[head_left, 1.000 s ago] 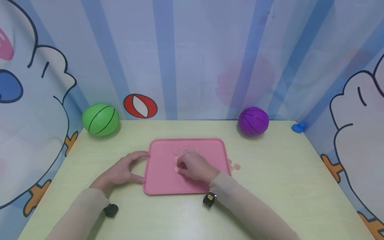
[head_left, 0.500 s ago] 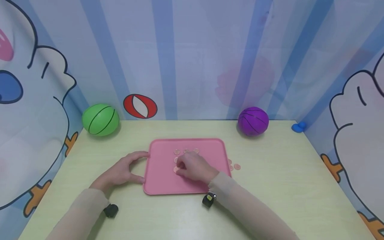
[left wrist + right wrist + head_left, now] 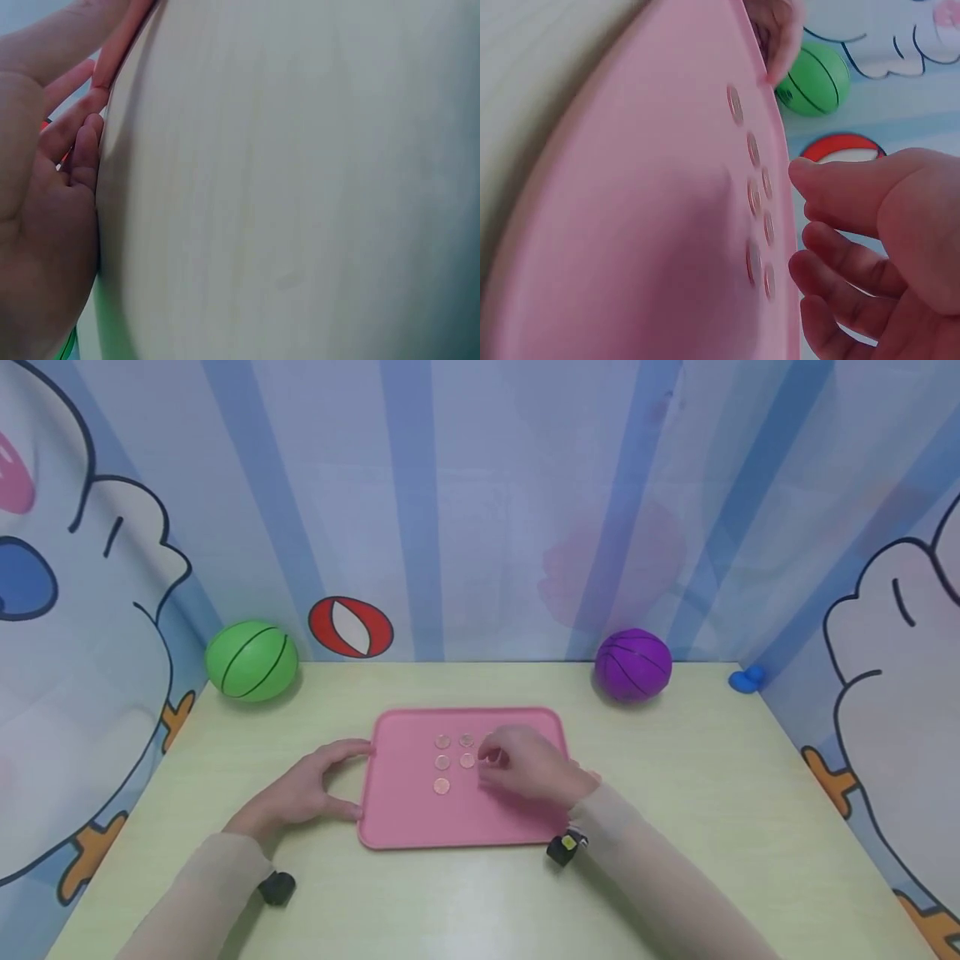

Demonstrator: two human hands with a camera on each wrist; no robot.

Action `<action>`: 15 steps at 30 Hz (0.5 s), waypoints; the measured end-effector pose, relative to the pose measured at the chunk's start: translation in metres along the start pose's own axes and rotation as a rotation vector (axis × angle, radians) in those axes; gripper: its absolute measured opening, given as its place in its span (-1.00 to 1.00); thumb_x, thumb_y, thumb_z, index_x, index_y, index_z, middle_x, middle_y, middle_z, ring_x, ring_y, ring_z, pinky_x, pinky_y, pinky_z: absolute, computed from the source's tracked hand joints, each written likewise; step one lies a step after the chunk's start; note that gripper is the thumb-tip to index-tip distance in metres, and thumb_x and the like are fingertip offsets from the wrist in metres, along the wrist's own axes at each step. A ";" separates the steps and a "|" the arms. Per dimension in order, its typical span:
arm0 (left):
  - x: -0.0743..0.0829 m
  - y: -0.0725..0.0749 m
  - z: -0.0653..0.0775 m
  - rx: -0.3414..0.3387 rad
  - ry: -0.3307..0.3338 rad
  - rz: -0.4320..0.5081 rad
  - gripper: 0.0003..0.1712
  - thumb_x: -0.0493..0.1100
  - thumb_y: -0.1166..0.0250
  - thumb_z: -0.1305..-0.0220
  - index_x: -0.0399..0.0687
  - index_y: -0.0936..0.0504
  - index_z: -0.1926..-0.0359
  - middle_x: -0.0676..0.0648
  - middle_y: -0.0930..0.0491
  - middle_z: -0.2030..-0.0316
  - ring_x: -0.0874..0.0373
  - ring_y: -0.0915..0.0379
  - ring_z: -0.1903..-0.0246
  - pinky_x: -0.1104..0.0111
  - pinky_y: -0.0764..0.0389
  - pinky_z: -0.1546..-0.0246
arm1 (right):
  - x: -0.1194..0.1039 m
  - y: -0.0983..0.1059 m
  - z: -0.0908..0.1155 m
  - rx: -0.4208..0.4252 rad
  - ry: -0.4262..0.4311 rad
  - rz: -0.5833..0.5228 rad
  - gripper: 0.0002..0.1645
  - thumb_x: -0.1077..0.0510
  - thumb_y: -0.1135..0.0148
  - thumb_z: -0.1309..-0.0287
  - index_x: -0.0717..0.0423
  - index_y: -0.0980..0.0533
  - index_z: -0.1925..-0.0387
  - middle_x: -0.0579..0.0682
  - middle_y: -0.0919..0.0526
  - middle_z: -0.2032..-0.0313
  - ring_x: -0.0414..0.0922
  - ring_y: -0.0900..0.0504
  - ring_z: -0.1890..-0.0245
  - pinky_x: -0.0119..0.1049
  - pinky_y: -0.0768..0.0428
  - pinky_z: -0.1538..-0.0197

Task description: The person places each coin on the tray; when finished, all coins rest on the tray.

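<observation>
A pink tray point(image 3: 405, 818) lies on the table with several small copper-coloured coins point(image 3: 442, 786) set out in rows on it. My left hand point(image 3: 303, 787) rests at the tray's left edge, thumb and fingers spread and their tips touching the rim. Over the right half of the tray is my right hand point(image 3: 528, 764), fingers bent and partly covering the right-hand coins. In the right wrist view, a gap shows between its thumb point(image 3: 832, 187) and fingers, with nothing seen in them, beside the coins point(image 3: 754, 262).
At the back of the table sit a green ball point(image 3: 252, 661) on the left and a purple ball point(image 3: 633, 665) on the right. A small blue object point(image 3: 747, 678) lies in the far right corner. Loose coins outside the tray's right side are mostly hidden behind my right hand.
My right hand has moved right and slightly away from the lower left coin, uncovering that coin and the middle ones. My left hand and the tray have stayed in place.
</observation>
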State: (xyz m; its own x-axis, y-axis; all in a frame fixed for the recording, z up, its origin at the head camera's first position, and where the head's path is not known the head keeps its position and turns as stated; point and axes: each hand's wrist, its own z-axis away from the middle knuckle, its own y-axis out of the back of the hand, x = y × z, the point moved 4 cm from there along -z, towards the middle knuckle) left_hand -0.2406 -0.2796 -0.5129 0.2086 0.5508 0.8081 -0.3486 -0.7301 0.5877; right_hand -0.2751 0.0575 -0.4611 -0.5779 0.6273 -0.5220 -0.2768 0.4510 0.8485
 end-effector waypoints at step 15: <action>-0.002 -0.001 0.000 -0.007 0.010 0.020 0.09 0.03 -0.73 0.07 0.24 -0.42 -0.50 -0.06 -0.28 -0.55 -0.20 -0.03 -0.58 -0.35 0.00 -0.54 | 0.063 0.058 0.048 0.015 -0.114 -0.057 -0.73 0.16 -0.43 -0.31 0.19 -0.70 0.01 0.02 -0.71 0.18 -0.07 -0.68 0.20 -0.22 -0.76 0.22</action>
State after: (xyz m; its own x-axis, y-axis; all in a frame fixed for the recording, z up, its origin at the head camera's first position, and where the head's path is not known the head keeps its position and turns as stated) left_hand -0.2402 -0.2795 -0.5151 0.1922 0.5407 0.8190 -0.3587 -0.7381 0.5714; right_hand -0.2906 0.1541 -0.4494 -0.4700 0.6681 -0.5768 -0.2946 0.4973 0.8160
